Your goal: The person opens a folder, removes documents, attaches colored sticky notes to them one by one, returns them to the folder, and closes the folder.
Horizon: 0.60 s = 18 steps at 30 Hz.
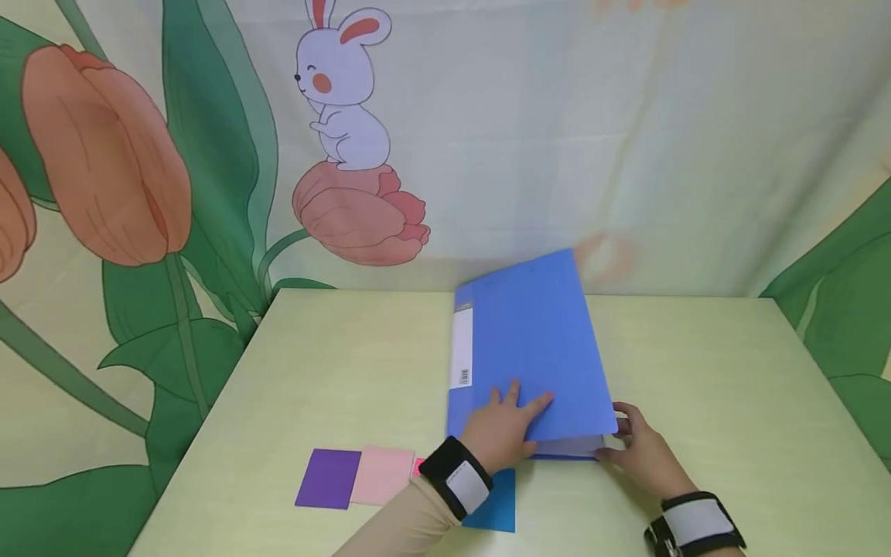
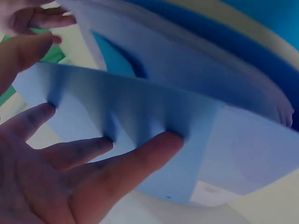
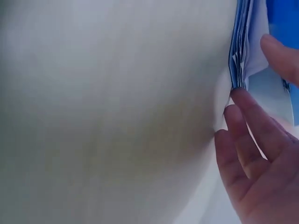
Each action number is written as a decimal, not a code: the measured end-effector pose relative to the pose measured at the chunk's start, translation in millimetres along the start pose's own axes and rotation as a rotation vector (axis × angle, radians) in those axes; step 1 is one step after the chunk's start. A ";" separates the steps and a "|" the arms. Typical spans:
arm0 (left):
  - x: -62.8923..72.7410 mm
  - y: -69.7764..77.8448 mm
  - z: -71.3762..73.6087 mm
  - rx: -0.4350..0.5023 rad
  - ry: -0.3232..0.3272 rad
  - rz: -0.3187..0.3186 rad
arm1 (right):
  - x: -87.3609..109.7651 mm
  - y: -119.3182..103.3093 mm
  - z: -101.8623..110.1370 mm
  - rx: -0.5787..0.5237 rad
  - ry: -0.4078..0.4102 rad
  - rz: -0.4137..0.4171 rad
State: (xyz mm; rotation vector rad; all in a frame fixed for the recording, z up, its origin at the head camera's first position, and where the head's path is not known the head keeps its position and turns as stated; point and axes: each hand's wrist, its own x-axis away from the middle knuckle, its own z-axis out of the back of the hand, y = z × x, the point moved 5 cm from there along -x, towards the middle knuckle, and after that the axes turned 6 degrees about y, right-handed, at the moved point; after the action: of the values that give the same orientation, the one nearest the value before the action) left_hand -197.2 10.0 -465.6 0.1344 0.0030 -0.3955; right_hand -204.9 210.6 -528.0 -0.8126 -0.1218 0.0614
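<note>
A blue folder [image 1: 525,340] with a white spine label [image 1: 462,348] lies on the table, its cover partly raised over whitish sheets [image 1: 572,446]. My left hand [image 1: 500,433] rests on the lower part of the cover, fingers spread. In the left wrist view its fingertips [image 2: 172,140] touch the cover's outer face. At the folder's lower right corner is my right hand [image 1: 647,456]. The right wrist view shows its index fingertip [image 3: 239,94] against the stacked sheet edges [image 3: 240,58], the thumb [image 3: 280,56] apart from them. A teal piece [image 2: 112,56] shows inside the folder.
Left of the folder, a purple square [image 1: 329,480] and a pale pink square [image 1: 383,473] lie on the table [image 1: 348,363]. A blue square [image 1: 496,503] and a small bright pink piece [image 1: 418,466] are partly covered by my left wrist. A printed curtain [image 1: 487,139] hangs behind.
</note>
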 end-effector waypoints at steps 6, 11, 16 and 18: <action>-0.4 10.1 -8.3 -0.106 0.023 -0.029 | 2.3 4.4 3.7 -0.074 -0.030 -0.029; -4.5 14.8 -23.0 -0.201 0.012 -0.036 | 3.6 4.6 2.7 -0.082 -0.027 -0.029; -7.6 13.6 -35.3 -0.277 -0.009 -0.008 | 4.8 3.3 2.2 -0.103 -0.032 -0.037; -7.7 12.4 -38.2 -0.295 -0.014 0.012 | 5.1 2.7 2.2 -0.119 -0.036 -0.038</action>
State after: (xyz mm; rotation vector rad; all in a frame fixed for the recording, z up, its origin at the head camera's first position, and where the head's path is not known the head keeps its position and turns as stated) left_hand -198.7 29.3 -501.6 -0.1594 0.0469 -0.3796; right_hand -200.2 214.6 -528.0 -0.9281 -0.1761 0.0332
